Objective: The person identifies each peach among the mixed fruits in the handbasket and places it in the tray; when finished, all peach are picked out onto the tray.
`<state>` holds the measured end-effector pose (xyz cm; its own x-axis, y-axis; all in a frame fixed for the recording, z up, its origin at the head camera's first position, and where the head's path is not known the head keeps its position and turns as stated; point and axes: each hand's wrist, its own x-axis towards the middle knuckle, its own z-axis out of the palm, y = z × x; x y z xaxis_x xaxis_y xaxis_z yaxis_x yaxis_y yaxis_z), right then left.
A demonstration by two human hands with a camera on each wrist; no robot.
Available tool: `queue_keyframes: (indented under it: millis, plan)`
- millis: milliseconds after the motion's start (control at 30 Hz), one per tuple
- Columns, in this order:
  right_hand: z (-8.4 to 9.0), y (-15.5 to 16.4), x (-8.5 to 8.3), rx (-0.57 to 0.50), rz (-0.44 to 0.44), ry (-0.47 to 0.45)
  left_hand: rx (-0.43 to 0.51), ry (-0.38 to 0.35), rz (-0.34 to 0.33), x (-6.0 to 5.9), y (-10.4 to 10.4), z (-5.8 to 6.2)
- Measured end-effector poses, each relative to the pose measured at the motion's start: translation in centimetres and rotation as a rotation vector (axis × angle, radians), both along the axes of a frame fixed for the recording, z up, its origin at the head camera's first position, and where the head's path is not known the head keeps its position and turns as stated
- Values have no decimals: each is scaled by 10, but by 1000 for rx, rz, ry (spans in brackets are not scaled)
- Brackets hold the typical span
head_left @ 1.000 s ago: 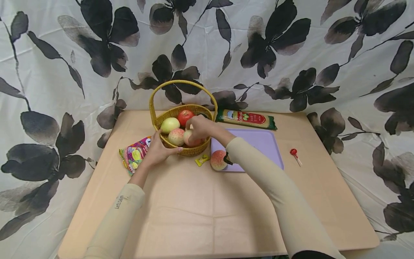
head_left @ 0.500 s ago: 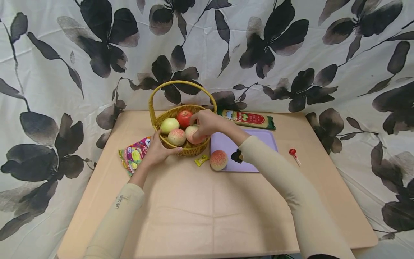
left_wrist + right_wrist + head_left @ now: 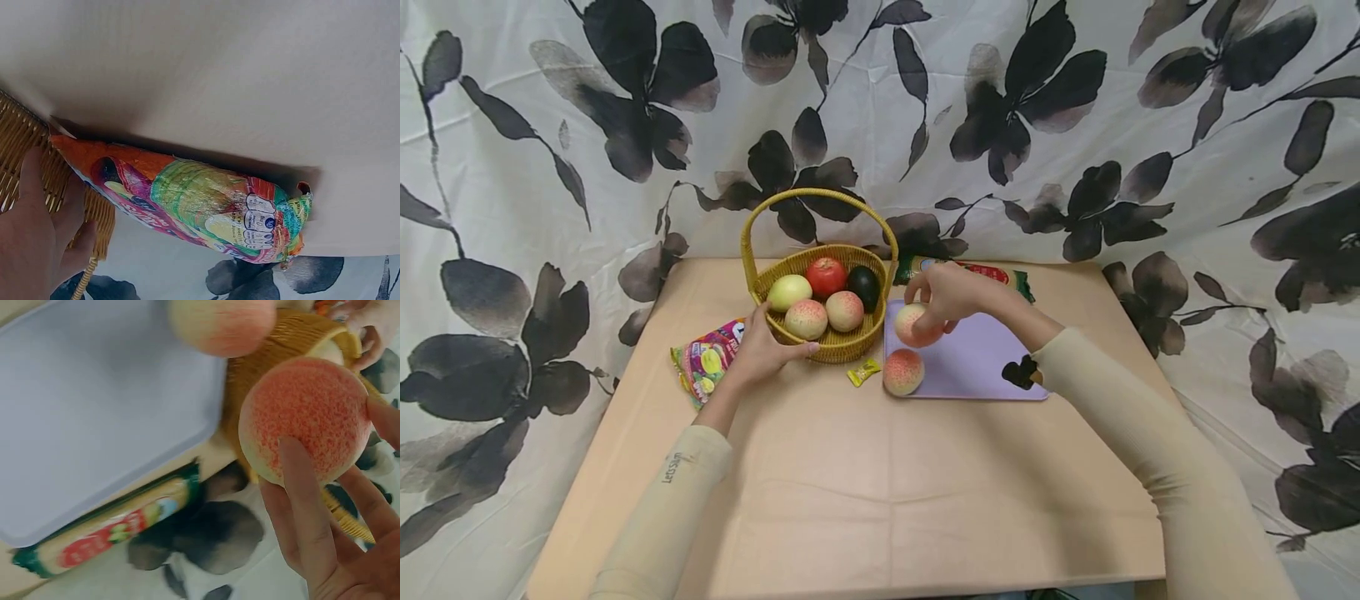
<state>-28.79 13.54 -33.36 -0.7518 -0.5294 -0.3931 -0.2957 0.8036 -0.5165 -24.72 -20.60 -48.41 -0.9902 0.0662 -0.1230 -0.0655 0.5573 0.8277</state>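
My right hand (image 3: 957, 293) pinches a pink-and-cream peach (image 3: 306, 419) between thumb and fingertips, above the left part of a lilac tray (image 3: 985, 367). Another peach (image 3: 903, 372) sits at that tray's front left corner. Against the left side of a yellow wicker basket (image 3: 842, 352) rests my left hand (image 3: 763, 354), its fingers fairly straight and its thumb along the front. Inside the basket lie two peaches, (image 3: 845, 311) one of them at the front right, a red tomato (image 3: 826, 277), a pale green round fruit (image 3: 789, 292) and a dark oval fruit (image 3: 862, 288).
A colourful snack bag (image 3: 206, 206) lies left of the basket, close to my left hand. In front of the basket is a small yellow wrapped candy (image 3: 863, 372). Behind the tray lies a green-ended Olivoila packet (image 3: 119, 525). A floral cloth (image 3: 1022, 200) hangs behind the table.
My right hand has lifted a peach out of the basket and moved right with it, over the tray. The dark fruit now shows. My left hand stays against the basket.
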Motion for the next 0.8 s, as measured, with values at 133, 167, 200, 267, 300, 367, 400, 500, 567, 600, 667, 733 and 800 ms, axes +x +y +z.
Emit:
queue_keyframes:
  millis: [133,167,200,267,300,367,400,500,567,600,667,733,800]
  plan:
    - [-12,23,2,24,6,-66,4,-1,0,1,-1,0]
    - [-15,28,3,33,5,-76,6,-2,-1,1,-1,0]
    - [-19,33,3,37,3,-88,5,-2,0,0,-1,0]
    - [-27,39,3,47,-10,-114,1,-5,1,0,-1,0]
    - [-32,42,3,54,-15,-127,-1,-6,2,0,-1,-1]
    - [-42,45,2,69,-19,-159,-11,-10,5,-1,-1,-1]
    - [-46,47,2,76,-21,-178,-15,-13,6,-1,-1,-2]
    - [-60,48,3,100,-28,-212,-15,-12,9,-2,-1,-3]
    - [-67,47,4,110,-30,-221,-12,-15,9,-2,0,-4]
    - [-71,47,3,113,-31,-222,-11,-14,11,-3,0,-4]
    - [-76,47,3,111,-33,-229,-9,-14,14,-3,0,-4]
    - [-79,45,2,110,-23,-235,-10,-13,14,-3,0,-4]
    - [-81,43,1,103,-22,-243,-10,-10,13,-3,-1,-4]
